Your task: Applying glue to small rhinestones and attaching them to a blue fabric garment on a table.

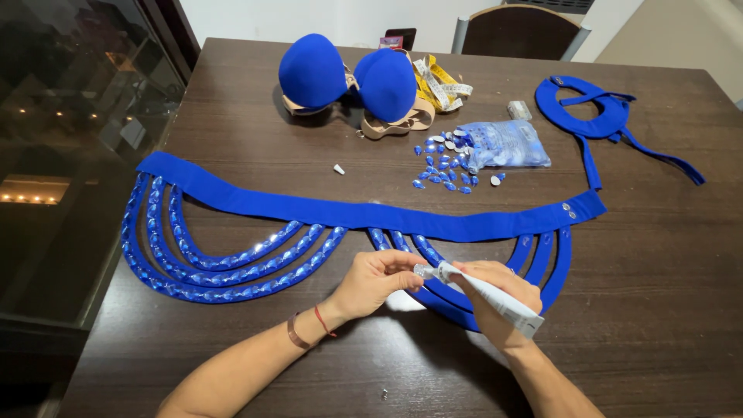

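Head view: the right hand [499, 288] is squeezing a white glue tube [481, 292], its grip clenched, the left hand [377, 280] pinching its tip over the blue belt [364, 214] on the surface [658, 310], left loops jeweled, right loops mostly bare.

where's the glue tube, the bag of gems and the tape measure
glue tube [495, 298], head view, middle of the white body
bag of gems [511, 145], head view, centre of the clear bag
tape measure [438, 83], head view, yellow coil
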